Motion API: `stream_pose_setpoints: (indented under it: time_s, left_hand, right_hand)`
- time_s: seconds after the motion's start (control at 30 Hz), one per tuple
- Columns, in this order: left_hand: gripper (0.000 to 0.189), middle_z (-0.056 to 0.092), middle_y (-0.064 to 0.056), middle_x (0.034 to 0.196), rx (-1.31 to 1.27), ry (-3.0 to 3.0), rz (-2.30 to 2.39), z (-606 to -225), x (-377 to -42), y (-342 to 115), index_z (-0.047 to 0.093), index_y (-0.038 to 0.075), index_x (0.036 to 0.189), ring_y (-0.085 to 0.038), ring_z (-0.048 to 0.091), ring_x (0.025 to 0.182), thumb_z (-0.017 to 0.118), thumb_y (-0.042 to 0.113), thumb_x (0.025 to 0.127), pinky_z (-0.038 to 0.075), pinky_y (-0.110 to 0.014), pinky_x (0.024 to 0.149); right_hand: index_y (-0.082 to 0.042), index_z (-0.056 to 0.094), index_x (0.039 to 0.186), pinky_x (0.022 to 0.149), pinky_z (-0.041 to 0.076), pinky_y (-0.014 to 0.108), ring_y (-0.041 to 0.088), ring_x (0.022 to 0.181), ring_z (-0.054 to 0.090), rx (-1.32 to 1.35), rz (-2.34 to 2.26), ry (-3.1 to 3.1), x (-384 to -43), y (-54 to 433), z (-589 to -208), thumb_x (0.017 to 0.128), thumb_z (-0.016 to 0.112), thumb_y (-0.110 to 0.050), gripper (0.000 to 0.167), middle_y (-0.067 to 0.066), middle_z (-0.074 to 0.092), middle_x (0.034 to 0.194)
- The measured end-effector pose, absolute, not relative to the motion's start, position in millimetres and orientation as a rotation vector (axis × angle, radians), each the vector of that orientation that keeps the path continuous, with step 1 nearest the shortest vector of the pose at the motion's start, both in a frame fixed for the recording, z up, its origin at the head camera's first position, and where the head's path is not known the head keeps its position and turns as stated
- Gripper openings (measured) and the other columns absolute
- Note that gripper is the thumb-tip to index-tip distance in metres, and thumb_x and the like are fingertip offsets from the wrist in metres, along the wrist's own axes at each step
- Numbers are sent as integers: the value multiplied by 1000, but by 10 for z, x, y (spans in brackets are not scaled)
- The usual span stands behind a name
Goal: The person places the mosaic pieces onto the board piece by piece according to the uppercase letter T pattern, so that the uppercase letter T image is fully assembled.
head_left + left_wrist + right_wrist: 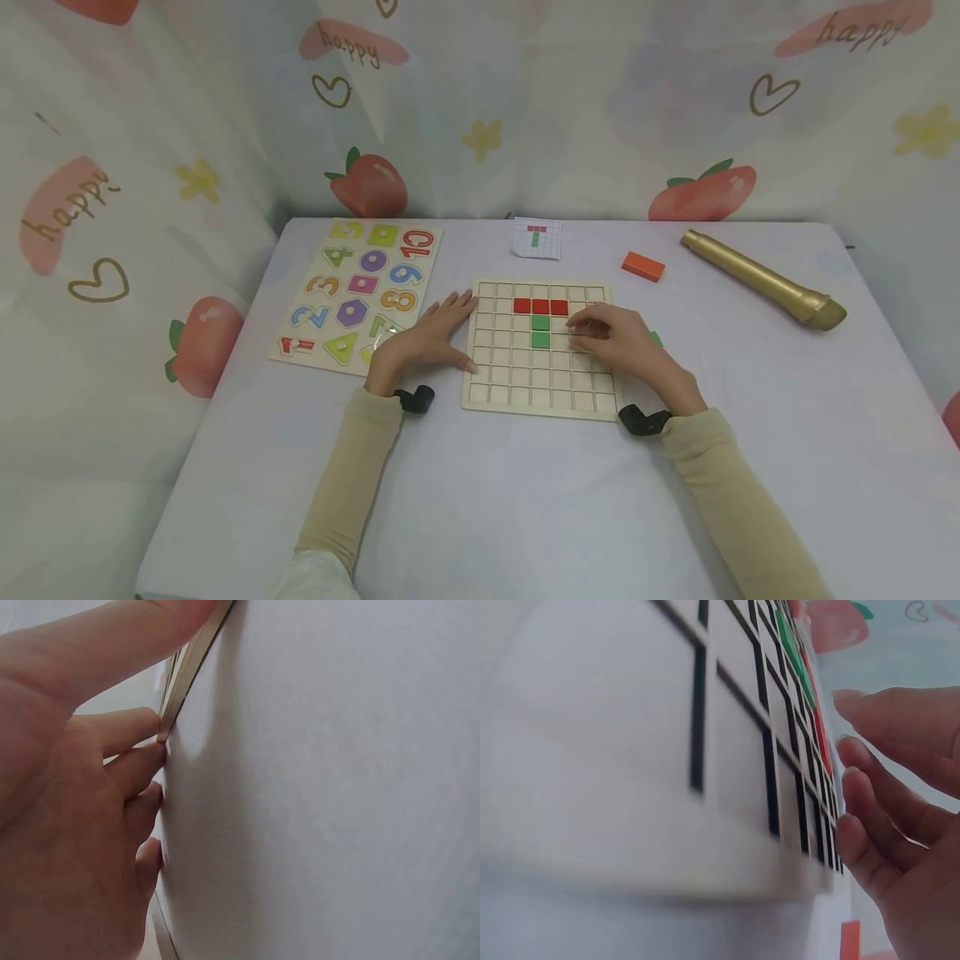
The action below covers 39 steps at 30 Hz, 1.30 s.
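A pale wooden grid board (540,375) lies on the table. Three red square tiles (540,307) form a row in its upper part, with two green square tiles (541,332) in a column under the middle one. My left hand (431,337) rests at the board's left edge, fingers spread and thumb on its lower left side; the left wrist view shows the fingertips (154,799) by that edge. Over the board's right side, my right hand (618,337) has loosely bent fingers and holds nothing. In the right wrist view its fingertips (855,780) are close to the grid.
Partly hidden behind my right hand is something green (657,338). A pattern card (536,239) with a red and green T lies behind the board. A number and shape puzzle (352,292) sits at left, an orange block (642,267) and a gold tube (761,279) at right.
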<state>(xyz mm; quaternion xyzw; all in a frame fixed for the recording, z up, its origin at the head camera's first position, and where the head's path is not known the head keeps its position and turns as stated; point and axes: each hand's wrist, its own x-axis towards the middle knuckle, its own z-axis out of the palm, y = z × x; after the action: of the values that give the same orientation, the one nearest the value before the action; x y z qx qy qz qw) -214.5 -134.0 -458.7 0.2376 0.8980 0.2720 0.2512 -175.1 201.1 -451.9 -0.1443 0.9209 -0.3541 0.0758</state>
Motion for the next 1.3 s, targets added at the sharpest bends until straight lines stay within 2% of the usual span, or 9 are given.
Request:
stream_pose_setpoints:
  time_s: [0.3,0.57,0.83,1.13,1.3]
  left_hand:
    - [118,-1,1,175,632,2441,744,-4580,-2137,-1339,13,15,167,-19,-8,161,88,40,79,-7,-38,132]
    - [118,1,0,175,628,2447,736,-4576,-2128,-1337,14,15,167,-19,-8,161,89,39,79,-6,-38,132]
    - [117,-1,0,175,639,2444,740,-4562,-2135,-1339,13,15,167,-20,-8,161,88,40,80,-7,-39,132]
    - [118,-1,-1,175,654,2445,736,-4576,-2145,-1341,12,15,167,-20,-8,161,87,41,80,-7,-40,132]
    - [118,-1,0,175,654,2441,735,-4586,-2146,-1346,12,14,167,-20,-9,161,87,41,80,-8,-39,132]
  right_hand:
    - [-6,72,120,76,46,32,23,91,55,-382,-986,2852,-1637,2368,-4513,93,73,-11,28,10,71,109]
    - [-5,72,121,74,47,27,25,91,59,-322,-943,2892,-1560,2648,-4522,92,75,-10,30,14,70,116]
    - [-5,71,123,75,46,30,26,92,56,-280,-888,2911,-1548,2853,-4514,91,76,-10,32,14,65,114]
    - [-1,67,125,81,53,44,32,97,62,-351,-832,2885,-1561,2954,-4515,89,73,0,37,21,61,122]
    - [1,67,125,81,53,44,32,95,62,-347,-814,2882,-1550,2949,-4508,89,75,-3,37,20,63,113]
